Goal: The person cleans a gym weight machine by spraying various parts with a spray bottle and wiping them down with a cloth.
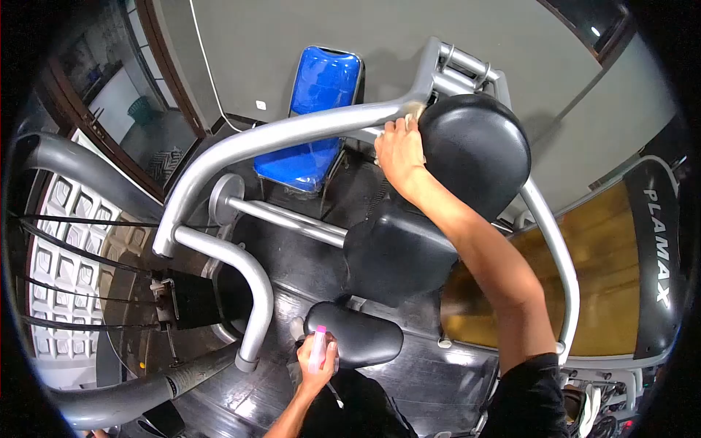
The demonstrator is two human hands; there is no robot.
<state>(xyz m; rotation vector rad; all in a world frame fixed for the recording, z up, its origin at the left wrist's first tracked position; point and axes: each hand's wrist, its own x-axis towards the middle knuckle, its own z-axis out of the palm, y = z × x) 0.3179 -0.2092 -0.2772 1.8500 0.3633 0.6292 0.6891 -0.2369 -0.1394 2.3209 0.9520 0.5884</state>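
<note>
Low in the view, my left hand (315, 376) is closed around a spray bottle (317, 353) with a pink top and a clear, pale body, held above a small black padded seat (358, 334). My right hand (400, 152) reaches forward and presses a pale cloth (412, 115), mostly hidden under the fingers, against the silver frame tube (321, 123) of a gym machine. That spot lies just left of the rounded black backrest (476, 150). Below the right forearm is the machine's wide black seat pad (398, 255).
A blue chair (321, 87) stands against the grey wall behind the machine. Curved silver bars surround the seat on both sides. Black cables (87, 252) run to the left. A gold panel lettered PLAMAX (656, 248) stands at right. The floor is dark and shiny.
</note>
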